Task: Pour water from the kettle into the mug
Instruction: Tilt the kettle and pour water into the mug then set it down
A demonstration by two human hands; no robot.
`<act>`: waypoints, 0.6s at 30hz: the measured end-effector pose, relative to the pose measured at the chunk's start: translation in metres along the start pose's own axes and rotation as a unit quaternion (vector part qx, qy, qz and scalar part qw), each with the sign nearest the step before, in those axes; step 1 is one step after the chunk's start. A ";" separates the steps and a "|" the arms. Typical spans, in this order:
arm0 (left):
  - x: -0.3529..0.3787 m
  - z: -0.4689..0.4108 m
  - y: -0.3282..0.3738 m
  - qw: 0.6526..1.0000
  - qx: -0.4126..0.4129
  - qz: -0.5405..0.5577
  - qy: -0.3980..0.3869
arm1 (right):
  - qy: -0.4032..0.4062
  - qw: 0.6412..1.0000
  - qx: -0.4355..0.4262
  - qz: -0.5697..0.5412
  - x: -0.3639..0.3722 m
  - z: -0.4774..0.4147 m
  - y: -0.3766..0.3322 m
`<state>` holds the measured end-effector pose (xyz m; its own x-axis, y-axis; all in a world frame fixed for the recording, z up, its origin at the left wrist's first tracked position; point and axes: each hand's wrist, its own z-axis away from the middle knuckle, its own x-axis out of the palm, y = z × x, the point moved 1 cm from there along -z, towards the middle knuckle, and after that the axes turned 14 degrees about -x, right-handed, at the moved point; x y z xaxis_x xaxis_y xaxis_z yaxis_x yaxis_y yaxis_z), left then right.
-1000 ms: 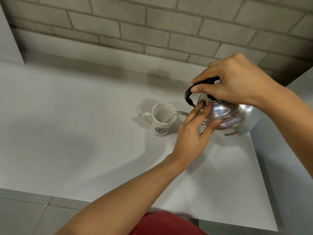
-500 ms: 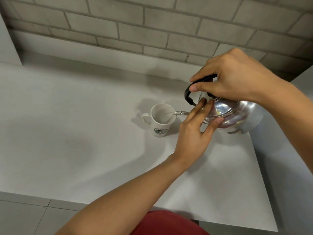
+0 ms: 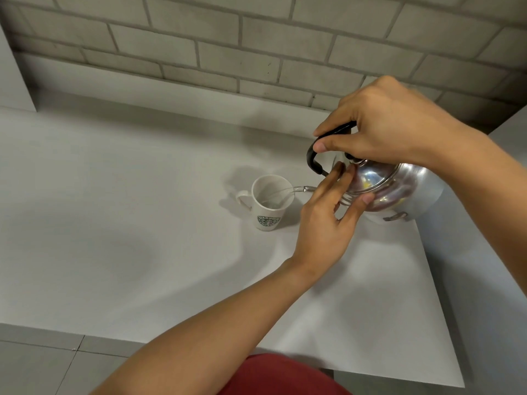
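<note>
Steel kettle (image 3: 399, 192) tipped over a white mug (image 3: 269, 202), water running from the spout.

The right hand (image 3: 390, 129) is wrapped around the kettle's black handle (image 3: 313, 158) and holds the kettle off the white countertop (image 3: 114, 223), tilted to the left, its spout (image 3: 303, 190) at the mug's rim — a thin clear stream arcs from it into the mug, where a little water shows at the bottom. The left hand (image 3: 328, 223) is spread flat, its fingers (image 3: 346, 178) pressed on the shiny lid (image 3: 368, 178) and its thumb against the kettle's side, gripping nothing. The mug stands upright on the countertop just left of the kettle — a green round logo facing the camera, its handle turned to the left. A grey brick wall (image 3: 256, 52) runs behind.
</note>
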<state>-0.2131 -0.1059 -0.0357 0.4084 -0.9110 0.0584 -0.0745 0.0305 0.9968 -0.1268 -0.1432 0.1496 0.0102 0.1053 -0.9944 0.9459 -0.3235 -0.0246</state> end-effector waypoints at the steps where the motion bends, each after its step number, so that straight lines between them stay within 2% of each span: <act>1: 0.000 0.000 0.000 1.000 0.000 0.001 0.000 | -0.001 1.000 -0.001 0.003 0.000 -0.001 0.000; 18: 0.005 -0.003 0.004 1.000 0.010 0.015 0.001 | 0.014 0.999 -0.018 0.029 -0.002 -0.004 0.007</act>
<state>-0.2090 -0.1089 -0.0317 0.4082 -0.9086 0.0888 -0.1056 0.0496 0.9932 -0.1191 -0.1416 0.1522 0.0747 0.1137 -0.9907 0.9546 -0.2955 0.0381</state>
